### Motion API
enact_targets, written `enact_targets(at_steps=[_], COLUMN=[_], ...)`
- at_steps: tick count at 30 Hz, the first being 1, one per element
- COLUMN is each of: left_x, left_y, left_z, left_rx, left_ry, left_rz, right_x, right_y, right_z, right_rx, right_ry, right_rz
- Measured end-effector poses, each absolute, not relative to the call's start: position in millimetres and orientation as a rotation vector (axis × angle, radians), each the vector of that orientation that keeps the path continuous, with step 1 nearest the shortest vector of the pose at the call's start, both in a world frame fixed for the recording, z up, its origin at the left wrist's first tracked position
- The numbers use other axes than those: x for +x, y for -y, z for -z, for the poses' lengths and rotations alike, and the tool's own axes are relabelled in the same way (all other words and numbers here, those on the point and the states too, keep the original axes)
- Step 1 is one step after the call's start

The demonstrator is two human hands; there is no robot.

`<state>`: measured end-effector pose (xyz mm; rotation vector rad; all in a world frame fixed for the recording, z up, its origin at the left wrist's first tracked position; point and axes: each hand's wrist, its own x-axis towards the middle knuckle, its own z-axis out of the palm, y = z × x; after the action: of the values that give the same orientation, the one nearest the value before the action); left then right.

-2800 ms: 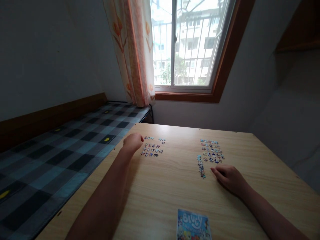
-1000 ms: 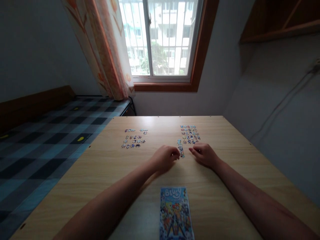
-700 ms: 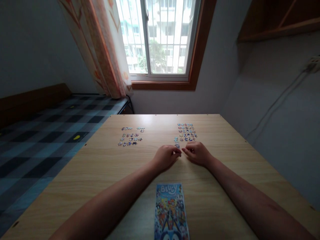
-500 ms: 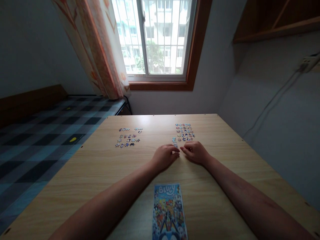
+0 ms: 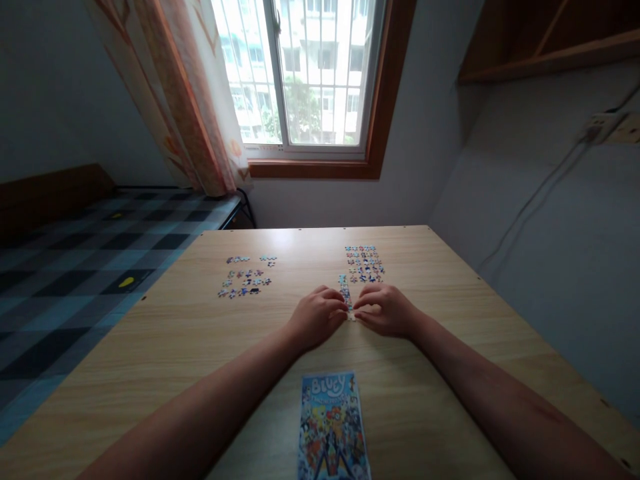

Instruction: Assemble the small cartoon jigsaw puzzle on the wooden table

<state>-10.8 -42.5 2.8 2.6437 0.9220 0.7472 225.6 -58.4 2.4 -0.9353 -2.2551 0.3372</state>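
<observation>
A narrow strip of joined jigsaw pieces (image 5: 345,288) runs toward me on the table. At its near end, a pale jigsaw piece (image 5: 351,317) shows between my fingertips. My left hand (image 5: 319,317) rests on the left of this end, its fingers curled and closed on the strip. From the right, my right hand (image 5: 387,311) pinches at the same end with thumb and fingers, partly hiding the pieces. Rows of loose jigsaw pieces (image 5: 365,265) lie just beyond my right hand. Farther left is another group of loose pieces (image 5: 246,283).
A Bluey picture sheet (image 5: 332,427) lies on the wooden table (image 5: 210,360) between my forearms. A bed with a checked cover (image 5: 75,267) stands to the left. Behind the table are a window (image 5: 320,73) and a curtain (image 5: 175,93); a shelf (image 5: 525,60) hangs at upper right.
Both hands have drawn slightly nearer to me and closed in on the strip's near end. The pale piece now shows between the fingertips. The view has shifted a little.
</observation>
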Motion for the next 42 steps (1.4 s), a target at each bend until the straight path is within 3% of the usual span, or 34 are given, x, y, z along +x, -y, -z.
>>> enact_targets(at_steps=[42], left_x=[-8.9], left_y=[40.9], left_z=[-4.6], left_rx=[2.675], left_ry=[-0.983], left_rz=[-0.622], right_x=[220.7], right_y=[53.6], right_z=[5.9], right_rx=[-0.915], right_ry=[2.297], right_rz=[-0.216])
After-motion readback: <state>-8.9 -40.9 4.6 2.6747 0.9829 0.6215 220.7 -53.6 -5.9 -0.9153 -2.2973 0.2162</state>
